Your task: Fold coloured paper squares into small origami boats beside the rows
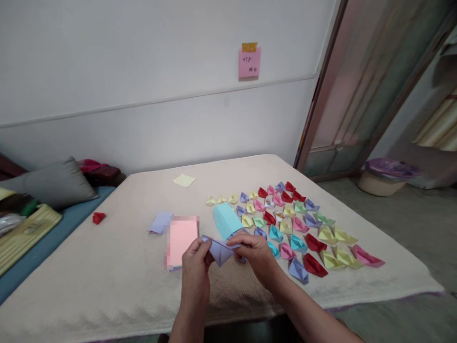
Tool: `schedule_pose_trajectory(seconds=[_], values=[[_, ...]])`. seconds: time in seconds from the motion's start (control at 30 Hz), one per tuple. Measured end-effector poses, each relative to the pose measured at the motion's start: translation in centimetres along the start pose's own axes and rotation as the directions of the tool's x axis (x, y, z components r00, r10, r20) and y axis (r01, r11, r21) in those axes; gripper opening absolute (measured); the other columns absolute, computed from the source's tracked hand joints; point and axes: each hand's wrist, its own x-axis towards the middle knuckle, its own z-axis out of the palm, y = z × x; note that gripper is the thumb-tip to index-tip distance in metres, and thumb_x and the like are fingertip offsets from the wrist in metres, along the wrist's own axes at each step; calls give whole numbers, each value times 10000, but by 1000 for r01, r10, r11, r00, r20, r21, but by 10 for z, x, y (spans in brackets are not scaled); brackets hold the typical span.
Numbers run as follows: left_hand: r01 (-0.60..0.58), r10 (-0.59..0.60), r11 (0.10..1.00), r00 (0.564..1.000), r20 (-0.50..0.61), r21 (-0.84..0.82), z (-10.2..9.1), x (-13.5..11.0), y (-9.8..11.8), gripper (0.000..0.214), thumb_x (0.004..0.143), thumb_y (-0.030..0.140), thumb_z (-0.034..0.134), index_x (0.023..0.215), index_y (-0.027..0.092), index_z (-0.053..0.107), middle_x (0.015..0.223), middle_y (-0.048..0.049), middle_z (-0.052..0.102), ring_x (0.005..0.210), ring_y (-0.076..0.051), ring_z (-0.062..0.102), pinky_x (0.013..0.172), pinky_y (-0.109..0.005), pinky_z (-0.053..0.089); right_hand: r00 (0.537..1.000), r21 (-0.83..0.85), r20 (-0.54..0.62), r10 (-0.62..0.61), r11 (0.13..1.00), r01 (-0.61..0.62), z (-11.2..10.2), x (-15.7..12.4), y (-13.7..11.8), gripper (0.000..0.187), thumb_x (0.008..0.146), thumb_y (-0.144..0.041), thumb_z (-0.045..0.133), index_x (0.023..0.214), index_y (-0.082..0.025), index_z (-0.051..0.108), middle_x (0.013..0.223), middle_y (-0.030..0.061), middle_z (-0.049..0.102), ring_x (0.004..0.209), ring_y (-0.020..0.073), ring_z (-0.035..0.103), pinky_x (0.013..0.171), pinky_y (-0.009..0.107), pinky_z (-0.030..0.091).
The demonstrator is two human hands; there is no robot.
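My left hand [195, 267] and my right hand [255, 251] both pinch a partly folded lavender paper piece [220, 250] just above the cloth-covered table [107, 281]. Each hand grips one end of it, with the fingers closed. Right behind the hands lies a light blue folded sheet [226, 220]. A pink stack of paper [181, 238] lies left of the hands, with a lavender sheet [160, 222] beside it. To the right spread several rows of small folded paper boats [296, 224] in red, pink, yellow, green, blue and purple.
A pale yellow sheet [184, 180] lies far back on the table and a red folded piece [98, 217] near its left edge. A grey cushion [53, 183] and clutter sit at left. A pink note [249, 62] hangs on the wall. A basin [387, 177] stands on the floor at right.
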Motion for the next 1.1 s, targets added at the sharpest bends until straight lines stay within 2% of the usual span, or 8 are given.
schedule_pose_trajectory(seconds=[0.23, 0.47, 0.57, 0.67, 0.83, 0.97, 1.03, 1.1], values=[[2, -2, 1000, 1000, 6, -9, 4, -1, 0, 190, 717, 292, 640, 617, 163, 542, 578, 52, 476, 521, -86, 450, 481, -200, 368, 991, -92, 2, -132, 987, 131, -3, 1, -1, 220, 645, -116, 565, 656, -230, 752, 687, 21, 601, 634, 152, 545, 543, 250, 422], [120, -121, 992, 993, -12, -45, 11, -7, -5, 366, 736, 530, 605, 756, 166, 595, 645, 5, 603, 573, -139, 564, 536, -259, 439, 976, -186, -33, -215, 961, 206, -4, 1, 4, 251, 654, -84, 549, 663, -242, 744, 734, 34, 615, 713, 176, 570, 590, 266, 434], [123, -122, 991, 992, -29, 55, 11, -10, -10, 308, 709, 446, 678, 773, 149, 625, 715, -21, 645, 648, -157, 596, 585, -275, 460, 973, -217, -17, -229, 951, 220, -4, 0, 4, 257, 661, -78, 535, 656, -242, 732, 734, 28, 610, 705, 171, 569, 583, 262, 425], [103, -103, 994, 995, -5, 45, 9, -9, -13, 221, 692, 336, 713, 722, 130, 640, 665, -9, 632, 615, -136, 572, 593, -267, 455, 971, -246, 2, -239, 941, 233, -4, 1, 2, 255, 665, -77, 519, 640, -236, 716, 725, 24, 607, 702, 168, 563, 586, 260, 416], [50, -50, 999, 996, 74, -1, 8, -7, -13, 148, 705, 247, 708, 747, 111, 667, 687, -19, 654, 638, -137, 575, 644, -278, 463, 989, -185, -15, -147, 972, 142, -5, 2, -2, 159, 648, -95, 501, 604, -194, 618, 757, 27, 605, 690, 161, 546, 585, 250, 407], [42, -42, 999, 997, 71, -7, 8, -6, -13, 139, 705, 231, 714, 783, 123, 676, 686, -11, 663, 646, -139, 584, 659, -281, 465, 996, -63, -82, -20, 998, 15, -6, 3, -5, 242, 608, -108, 566, 833, -197, 565, 882, 16, 613, 674, 135, 530, 567, 223, 407], [7, -10, 999, 997, 77, 34, 7, -6, -13, 126, 702, 225, 718, 775, 129, 682, 681, -2, 662, 656, -133, 580, 667, -267, 462, 998, -74, -66, 13, 997, -18, -5, 3, -4, 298, 613, -150, 643, 897, -197, 568, 833, 4, 607, 665, 134, 527, 561, 220, 407], [-50, 42, 994, 996, 81, 102, 6, -5, -13, 112, 699, 220, 720, 759, 129, 691, 671, 6, 656, 662, -124, 569, 665, -246, 453, 998, -99, -46, 40, 994, -45, -5, 3, -2, 210, 643, -214, 676, 831, -188, 586, 693, -19, 575, 586, 123, 499, 513, 218, 381]])
